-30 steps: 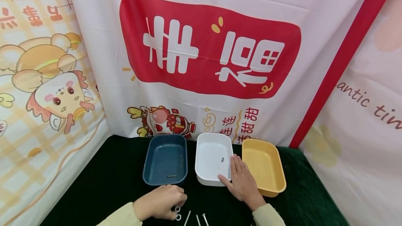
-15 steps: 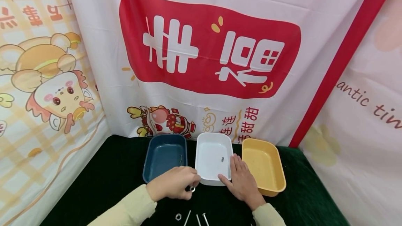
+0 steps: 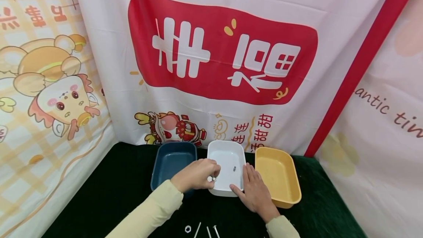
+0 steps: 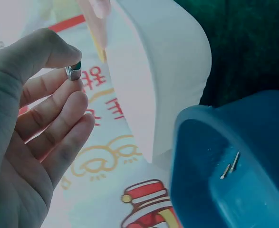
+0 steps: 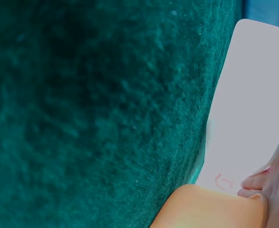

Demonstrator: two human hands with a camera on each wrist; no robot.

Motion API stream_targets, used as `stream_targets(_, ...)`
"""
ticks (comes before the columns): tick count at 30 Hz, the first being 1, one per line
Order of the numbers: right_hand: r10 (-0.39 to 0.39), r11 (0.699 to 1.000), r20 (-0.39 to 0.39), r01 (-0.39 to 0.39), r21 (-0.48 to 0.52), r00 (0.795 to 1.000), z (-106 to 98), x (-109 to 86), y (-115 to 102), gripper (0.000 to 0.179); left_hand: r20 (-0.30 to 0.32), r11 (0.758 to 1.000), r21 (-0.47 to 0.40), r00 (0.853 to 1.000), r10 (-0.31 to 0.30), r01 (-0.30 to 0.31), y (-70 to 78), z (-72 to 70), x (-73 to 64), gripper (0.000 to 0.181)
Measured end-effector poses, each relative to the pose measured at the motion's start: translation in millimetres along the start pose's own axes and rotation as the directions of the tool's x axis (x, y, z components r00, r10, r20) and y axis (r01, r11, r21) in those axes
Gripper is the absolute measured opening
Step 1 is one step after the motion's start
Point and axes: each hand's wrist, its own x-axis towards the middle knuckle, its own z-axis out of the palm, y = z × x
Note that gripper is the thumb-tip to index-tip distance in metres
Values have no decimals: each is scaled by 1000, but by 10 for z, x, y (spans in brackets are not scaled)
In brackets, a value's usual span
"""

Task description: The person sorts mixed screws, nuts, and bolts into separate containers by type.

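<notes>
My left hand [image 3: 195,175] pinches a small metal nut [image 4: 73,72] between thumb and index finger, at the near left part of the white bin [image 3: 224,152]. Its other fingers are loosely bent in the left wrist view. Fingers straight, my right hand [image 3: 257,193] lies along the right rim of that bin, thumb at the near corner. A small metal piece [image 3: 234,169] is on the white bin's floor. On the dark green cloth in front lie another nut [image 3: 188,229], a headed bolt [image 3: 216,231] and two thin metal pins or screws [image 3: 197,229], partly cut off by the frame.
Left of the white bin stands a blue bin [image 3: 170,157] holding small screws [image 4: 235,162], partly covered by my left arm in the head view. A yellow bin [image 3: 277,157] stands to the right. Behind the bins hangs a printed cloth [image 3: 264,127].
My left hand has picked up a nut from the cloth and carried it forward and right to the white bin. The right hand stays at the rim.
</notes>
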Motion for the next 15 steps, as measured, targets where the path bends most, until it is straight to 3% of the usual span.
stream_targets(10, 3, 1000, 12, -3, 10, 1000, 21, 3, 1, 100, 17, 997, -17, 997, -81, 81, -71, 131, 262, 14)
stream_targets(15, 3, 1000, 11, -3, 11, 1000, 14, 7, 3, 103, 28, 993, 8, 993, -117, 117, -69, 132, 301, 24)
